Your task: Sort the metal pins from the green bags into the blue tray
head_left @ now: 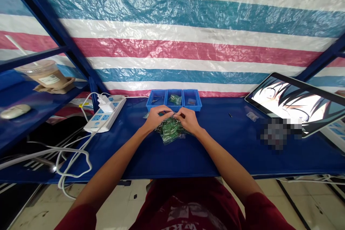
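Note:
Both hands meet over a pile of small green-tinted plastic bags [170, 131] on the blue table. My left hand [157, 118] is closed, thumb and fingers pinched toward the middle. Facing it, my right hand [188, 118] is pinched as well, its fingertips close to the left ones. What lies between the fingertips is too small to make out. Just behind the hands stand three joined blue bins: the left bin [148, 104] has a few thin dark pieces, the middle bin [175, 108] a green-tinted bag, the right bin [198, 107] a small clear bag.
A white power strip [104, 118] with a plugged-in charger and loose white cables [87, 156] occupies the left side. On the right, a tablet [296, 104] leans near a small clear bag [252, 116] and a short dark piece [230, 115]. A drink cup [48, 75] sits on the left shelf.

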`<act>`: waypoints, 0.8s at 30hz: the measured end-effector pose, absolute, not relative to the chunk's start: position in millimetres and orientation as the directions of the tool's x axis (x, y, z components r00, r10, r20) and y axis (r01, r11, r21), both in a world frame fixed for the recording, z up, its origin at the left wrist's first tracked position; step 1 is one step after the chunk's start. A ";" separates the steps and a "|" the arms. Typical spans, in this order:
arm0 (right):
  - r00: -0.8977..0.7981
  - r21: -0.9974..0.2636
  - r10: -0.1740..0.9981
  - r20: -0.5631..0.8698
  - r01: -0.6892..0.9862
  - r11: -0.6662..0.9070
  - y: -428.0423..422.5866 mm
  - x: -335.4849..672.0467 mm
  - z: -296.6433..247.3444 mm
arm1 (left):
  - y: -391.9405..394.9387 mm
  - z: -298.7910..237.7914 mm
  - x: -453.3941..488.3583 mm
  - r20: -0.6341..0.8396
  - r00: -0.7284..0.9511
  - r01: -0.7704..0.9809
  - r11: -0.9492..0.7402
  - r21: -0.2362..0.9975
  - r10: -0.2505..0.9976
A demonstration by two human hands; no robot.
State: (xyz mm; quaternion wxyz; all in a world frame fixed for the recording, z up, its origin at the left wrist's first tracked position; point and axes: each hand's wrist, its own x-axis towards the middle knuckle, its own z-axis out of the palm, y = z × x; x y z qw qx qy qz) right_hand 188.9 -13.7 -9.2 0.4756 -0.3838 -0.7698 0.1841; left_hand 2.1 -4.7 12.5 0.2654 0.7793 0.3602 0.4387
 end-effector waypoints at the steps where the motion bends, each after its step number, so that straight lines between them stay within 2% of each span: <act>1: -0.237 -0.652 0.772 0.590 0.424 0.628 -13.6 188.6 -9.3 | -4.3 12.9 1.6 0.494 0.355 0.334 -0.601 0.726 0.794; 6: -0.175 -0.675 0.788 0.590 0.429 0.600 -12.8 188.2 -9.6 | -2.6 13.5 -0.2 0.453 0.341 0.360 -0.559 0.746 0.824; 13: -0.272 -0.644 0.737 0.618 0.363 0.674 -12.7 189.6 -11.2 | -1.2 11.1 0.4 0.425 0.335 0.382 -0.533 0.755 0.841; 24: -0.289 -0.651 0.755 0.588 0.384 0.654 -13.1 187.0 -13.2 | -0.4 9.7 0.6 0.443 0.288 0.327 -0.522 0.788 0.849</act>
